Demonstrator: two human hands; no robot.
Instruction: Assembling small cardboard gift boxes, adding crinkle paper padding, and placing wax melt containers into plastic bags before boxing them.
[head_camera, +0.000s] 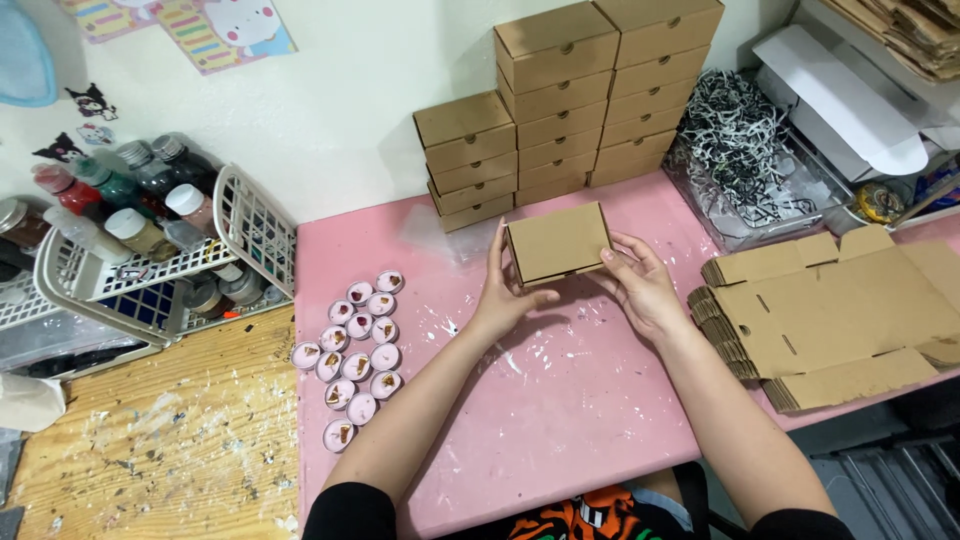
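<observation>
The left hand (503, 290) grips the near-left corner of a small flat brown cardboard box (558, 241), thumb under the front edge and fingers upright along its left side. The right hand (640, 282) cups the opposite end, fingertips curled onto the right front corner. Between the two hands the box sits tilted, top face toward the camera, apparently lifted just off the pink paint-flecked surface (560, 400), though that gap is hard to read.

The step in hand looks like pressing a folded box shut; next would likely call for squeezing the front flap home while both ends stay braced.

The box's long axis runs left to right, from one hand to the other.

Beyond the hands rise stacks of finished brown boxes (570, 100). Right of the right hand lie flat unfolded cardboard blanks (830, 320); left of the left hand, round pink candles (355, 355).
</observation>
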